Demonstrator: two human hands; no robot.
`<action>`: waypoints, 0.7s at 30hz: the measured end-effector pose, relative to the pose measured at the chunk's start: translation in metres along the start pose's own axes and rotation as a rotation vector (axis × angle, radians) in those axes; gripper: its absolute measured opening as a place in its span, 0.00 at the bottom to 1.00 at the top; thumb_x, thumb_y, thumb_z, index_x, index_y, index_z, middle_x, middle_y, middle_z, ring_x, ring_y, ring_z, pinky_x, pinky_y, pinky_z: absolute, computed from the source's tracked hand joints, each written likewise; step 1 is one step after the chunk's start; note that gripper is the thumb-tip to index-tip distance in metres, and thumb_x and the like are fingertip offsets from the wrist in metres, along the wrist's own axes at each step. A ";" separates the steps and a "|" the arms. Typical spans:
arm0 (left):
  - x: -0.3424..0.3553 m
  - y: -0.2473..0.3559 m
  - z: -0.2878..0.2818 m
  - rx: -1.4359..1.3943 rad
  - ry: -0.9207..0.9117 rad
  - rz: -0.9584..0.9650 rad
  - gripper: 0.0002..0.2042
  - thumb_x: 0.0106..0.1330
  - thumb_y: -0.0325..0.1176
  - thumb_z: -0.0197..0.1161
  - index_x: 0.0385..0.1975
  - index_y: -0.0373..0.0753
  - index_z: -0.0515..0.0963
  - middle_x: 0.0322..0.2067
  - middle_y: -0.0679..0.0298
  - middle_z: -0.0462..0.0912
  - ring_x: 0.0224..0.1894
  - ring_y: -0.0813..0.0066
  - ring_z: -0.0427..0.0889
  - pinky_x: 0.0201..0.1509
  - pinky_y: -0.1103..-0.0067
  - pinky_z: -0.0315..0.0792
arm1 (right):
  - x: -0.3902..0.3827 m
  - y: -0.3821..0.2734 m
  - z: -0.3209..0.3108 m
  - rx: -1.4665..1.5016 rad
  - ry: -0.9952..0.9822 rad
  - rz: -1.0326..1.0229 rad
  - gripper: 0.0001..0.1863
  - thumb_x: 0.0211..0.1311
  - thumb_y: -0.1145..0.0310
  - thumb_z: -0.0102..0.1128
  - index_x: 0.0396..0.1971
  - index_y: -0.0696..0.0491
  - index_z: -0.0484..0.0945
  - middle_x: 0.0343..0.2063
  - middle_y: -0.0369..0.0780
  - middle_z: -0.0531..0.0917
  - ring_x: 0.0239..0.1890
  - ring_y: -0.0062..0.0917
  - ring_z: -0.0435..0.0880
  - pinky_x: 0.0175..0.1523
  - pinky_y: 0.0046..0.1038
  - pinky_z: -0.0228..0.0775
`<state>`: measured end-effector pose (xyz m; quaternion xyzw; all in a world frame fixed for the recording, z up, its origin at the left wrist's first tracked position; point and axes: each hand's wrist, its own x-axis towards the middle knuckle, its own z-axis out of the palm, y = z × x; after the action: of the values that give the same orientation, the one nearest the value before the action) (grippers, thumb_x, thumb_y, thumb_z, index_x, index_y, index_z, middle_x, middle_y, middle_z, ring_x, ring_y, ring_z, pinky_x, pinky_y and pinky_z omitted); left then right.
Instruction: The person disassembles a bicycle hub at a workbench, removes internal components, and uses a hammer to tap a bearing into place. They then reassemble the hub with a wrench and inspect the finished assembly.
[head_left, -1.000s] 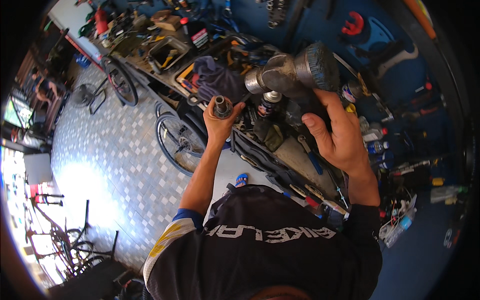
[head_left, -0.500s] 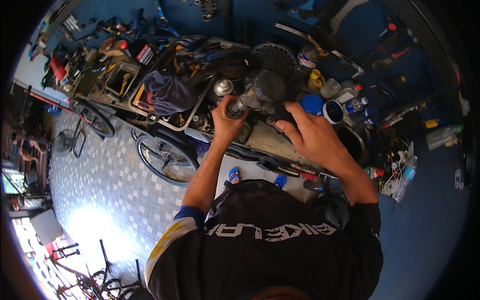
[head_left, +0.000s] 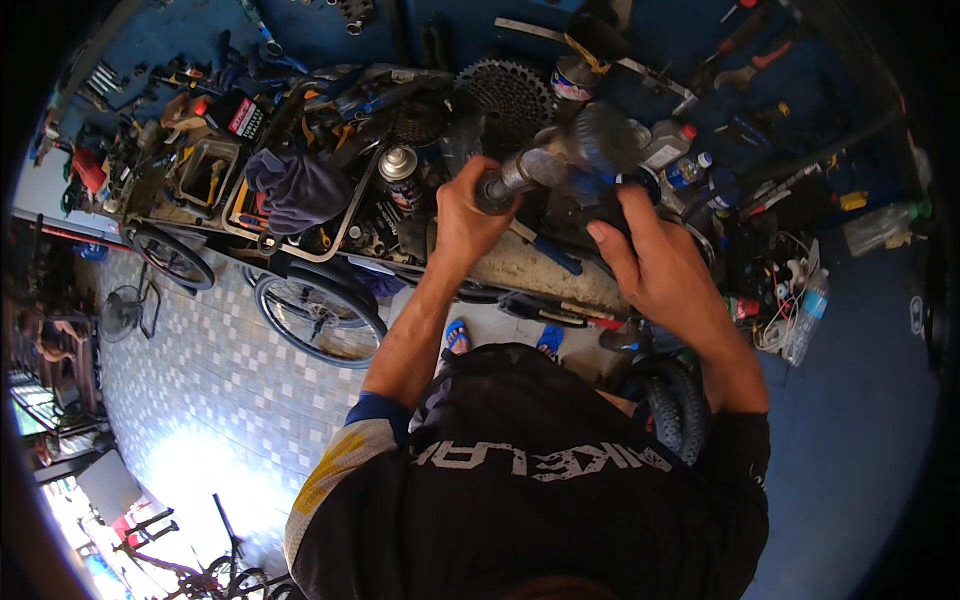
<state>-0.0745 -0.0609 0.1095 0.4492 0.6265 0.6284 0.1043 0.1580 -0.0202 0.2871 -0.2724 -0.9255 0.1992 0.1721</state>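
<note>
My right hand (head_left: 665,262) is closed round the dark handle of a worn power tool (head_left: 545,168), which looks like an impact wrench. Its rounded back end is blurred by motion. The fingers of my left hand (head_left: 468,222) wrap round the dark, round socket-like piece (head_left: 492,190) at the tool's metal nose. The tool is held over the workbench (head_left: 530,272), its nose toward the left. Under it, between my hands, lies a blue-handled tool (head_left: 548,248).
A spray can (head_left: 399,178) stands left of my left hand, by a tray with a grey cloth (head_left: 295,188). A large cassette sprocket (head_left: 508,95) is behind the tool. Several bottles (head_left: 688,170) crowd the right. Bicycle wheels (head_left: 318,312) stand below the bench.
The power tool and both hands have shifted right relative to the bench, uncovering the spray can and the blue-handled tool. The whole view has also shifted a little.
</note>
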 end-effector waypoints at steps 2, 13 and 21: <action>-0.007 -0.004 -0.002 0.098 -0.014 0.133 0.14 0.53 0.24 0.78 0.38 0.36 0.80 0.31 0.55 0.87 0.35 0.63 0.90 0.41 0.75 0.80 | -0.005 0.012 0.002 0.031 -0.040 -0.007 0.19 0.77 0.58 0.62 0.53 0.57 0.72 0.24 0.54 0.83 0.28 0.54 0.86 0.32 0.47 0.74; 0.000 -0.006 -0.008 -0.077 0.021 -0.120 0.13 0.54 0.24 0.75 0.38 0.35 0.80 0.29 0.59 0.87 0.35 0.81 0.85 0.43 0.78 0.78 | -0.013 0.009 -0.042 0.300 0.566 -0.176 0.19 0.81 0.64 0.55 0.58 0.63 0.71 0.29 0.38 0.80 0.23 0.17 0.75 0.27 0.21 0.66; -0.040 -0.014 -0.017 -0.013 -0.119 -0.159 0.12 0.57 0.27 0.76 0.36 0.34 0.79 0.29 0.61 0.85 0.33 0.79 0.79 0.42 0.76 0.77 | -0.006 0.029 0.013 0.258 -0.032 0.169 0.21 0.79 0.58 0.59 0.59 0.58 0.71 0.23 0.47 0.81 0.24 0.36 0.82 0.32 0.37 0.71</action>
<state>-0.0695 -0.0978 0.0832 0.4337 0.6489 0.5944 0.1938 0.1697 -0.0048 0.2613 -0.3217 -0.8687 0.3344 0.1735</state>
